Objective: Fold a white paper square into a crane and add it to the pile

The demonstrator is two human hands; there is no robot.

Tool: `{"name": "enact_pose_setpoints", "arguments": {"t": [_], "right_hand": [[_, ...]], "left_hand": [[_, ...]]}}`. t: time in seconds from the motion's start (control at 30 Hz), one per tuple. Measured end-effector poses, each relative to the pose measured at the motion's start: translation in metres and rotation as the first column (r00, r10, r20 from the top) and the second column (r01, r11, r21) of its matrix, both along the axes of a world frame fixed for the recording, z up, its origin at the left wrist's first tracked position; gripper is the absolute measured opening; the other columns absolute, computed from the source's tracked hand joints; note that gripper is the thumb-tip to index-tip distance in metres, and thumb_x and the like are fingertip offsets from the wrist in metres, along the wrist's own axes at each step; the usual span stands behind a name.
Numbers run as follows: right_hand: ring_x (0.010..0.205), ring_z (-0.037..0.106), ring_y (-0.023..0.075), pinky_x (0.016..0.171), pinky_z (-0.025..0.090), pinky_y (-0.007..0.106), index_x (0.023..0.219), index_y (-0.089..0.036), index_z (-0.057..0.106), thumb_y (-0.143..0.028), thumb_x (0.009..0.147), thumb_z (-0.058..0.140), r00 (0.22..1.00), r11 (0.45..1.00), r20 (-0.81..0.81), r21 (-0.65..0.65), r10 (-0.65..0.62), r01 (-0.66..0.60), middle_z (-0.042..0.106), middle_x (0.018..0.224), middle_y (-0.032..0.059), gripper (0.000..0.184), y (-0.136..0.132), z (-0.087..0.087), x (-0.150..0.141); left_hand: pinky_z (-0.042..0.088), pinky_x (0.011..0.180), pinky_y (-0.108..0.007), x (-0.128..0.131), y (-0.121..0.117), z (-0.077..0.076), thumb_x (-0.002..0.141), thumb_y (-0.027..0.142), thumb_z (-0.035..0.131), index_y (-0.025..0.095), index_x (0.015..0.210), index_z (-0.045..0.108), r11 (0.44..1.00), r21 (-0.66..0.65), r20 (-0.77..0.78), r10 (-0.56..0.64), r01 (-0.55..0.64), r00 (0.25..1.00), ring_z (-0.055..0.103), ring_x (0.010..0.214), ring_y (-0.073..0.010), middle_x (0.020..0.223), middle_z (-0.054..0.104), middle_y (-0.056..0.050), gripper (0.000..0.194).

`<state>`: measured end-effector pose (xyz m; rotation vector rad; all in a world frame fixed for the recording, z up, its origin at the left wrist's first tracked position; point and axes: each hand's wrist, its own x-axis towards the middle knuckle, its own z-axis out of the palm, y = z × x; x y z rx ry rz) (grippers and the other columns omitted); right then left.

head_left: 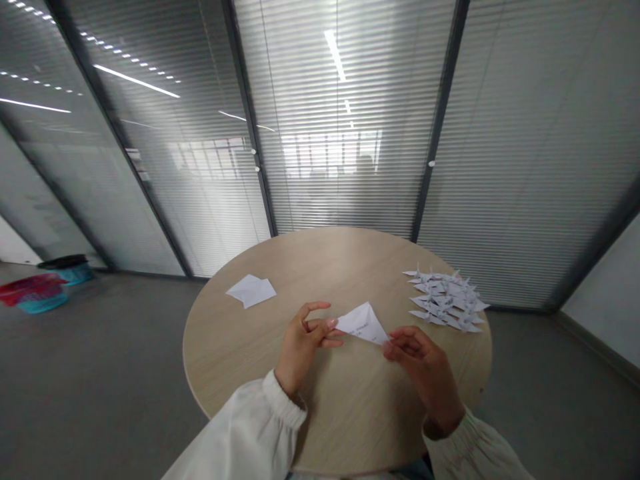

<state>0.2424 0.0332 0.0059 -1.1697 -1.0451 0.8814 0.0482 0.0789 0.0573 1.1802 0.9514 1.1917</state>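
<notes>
A white sheet folded into a triangle (pixel 363 323) hangs just above the round wooden table (pixel 320 267). My left hand (pixel 305 343) pinches its left corner between thumb and fingers. My right hand (pixel 417 363) pinches its right corner, fingers curled together. Both wrists wear white sleeves. The paper's peak points away from me.
A pile of several folded white paper cranes (pixel 447 300) lies on the table's right side. A small stack of white paper sheets (pixel 251 291) rests at the left. Glass walls with blinds stand behind the table. Coloured bins (pixel 45 288) sit on the grey floor far left.
</notes>
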Motion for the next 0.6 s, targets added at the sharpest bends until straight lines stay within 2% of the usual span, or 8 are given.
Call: {"name": "enact_pose_setpoints", "arguments": {"t": [0.23, 0.37, 0.47, 0.53, 0.6], "right_hand": [[0.060, 0.063, 0.0173, 0.059, 0.051, 0.027, 0.076, -0.018, 0.059, -0.040, 0.063, 0.075, 0.998, 0.999, -0.040, 0.016, -0.040, 0.040, 0.066, 0.064, 0.0015, 0.030, 0.0008, -0.0039, 0.0046], [0.065, 0.065, 0.0194, 0.063, 0.054, 0.030, 0.079, -0.018, 0.061, -0.042, 0.069, 0.070, 0.999, 0.998, 0.023, 0.033, -0.049, 0.048, 0.067, 0.069, 0.0041, 0.028, -0.0010, -0.0044, 0.0065], [0.079, 0.066, 0.0211, 0.072, 0.054, 0.033, 0.093, -0.019, 0.062, -0.042, 0.076, 0.064, 0.990, 0.993, 0.132, 0.114, -0.058, 0.043, 0.068, 0.089, 0.0082, 0.029, -0.0032, -0.0019, 0.0049], [0.096, 0.061, 0.0226, 0.080, 0.053, 0.034, 0.105, -0.021, 0.060, -0.039, 0.079, 0.061, 0.978, 0.973, 0.201, 0.229, -0.051, 0.004, 0.061, 0.110, 0.0100, 0.032, -0.0034, -0.0014, 0.0031], [0.110, 0.054, 0.0239, 0.085, 0.051, 0.036, 0.113, -0.022, 0.057, -0.037, 0.080, 0.060, 0.960, 0.948, 0.273, 0.316, -0.060, -0.031, 0.053, 0.122, 0.0101, 0.036, -0.0020, -0.0028, 0.0018]], "left_hand": [[0.057, 0.056, -0.025, -0.0020, 0.0012, 0.0014, 0.066, 0.032, 0.074, 0.013, 0.103, 0.052, 0.998, 0.023, 0.049, 0.054, -0.056, 0.997, 0.069, 0.070, -0.0208, 0.069, 0.070, -0.005, 0.047], [0.057, 0.057, -0.024, -0.0037, 0.0045, -0.0008, 0.067, 0.033, 0.074, 0.012, 0.096, 0.057, 0.997, 0.023, 0.064, 0.073, -0.075, 0.995, 0.069, 0.070, -0.0199, 0.069, 0.070, -0.005, 0.040], [0.057, 0.058, -0.025, -0.0038, 0.0059, -0.0028, 0.066, 0.035, 0.074, 0.012, 0.091, 0.060, 0.998, 0.012, 0.059, 0.053, -0.054, 0.997, 0.070, 0.071, -0.0204, 0.072, 0.071, -0.005, 0.037], [0.057, 0.058, -0.025, -0.0034, 0.0058, -0.0033, 0.065, 0.036, 0.075, 0.012, 0.090, 0.060, 0.999, 0.003, 0.057, 0.040, -0.040, 0.998, 0.070, 0.072, -0.0209, 0.074, 0.071, -0.005, 0.037], [0.057, 0.059, -0.025, -0.0028, 0.0049, -0.0029, 0.065, 0.036, 0.075, 0.012, 0.090, 0.060, 1.000, -0.015, 0.048, 0.008, -0.007, 0.999, 0.070, 0.073, -0.0211, 0.076, 0.072, -0.006, 0.038]]}}
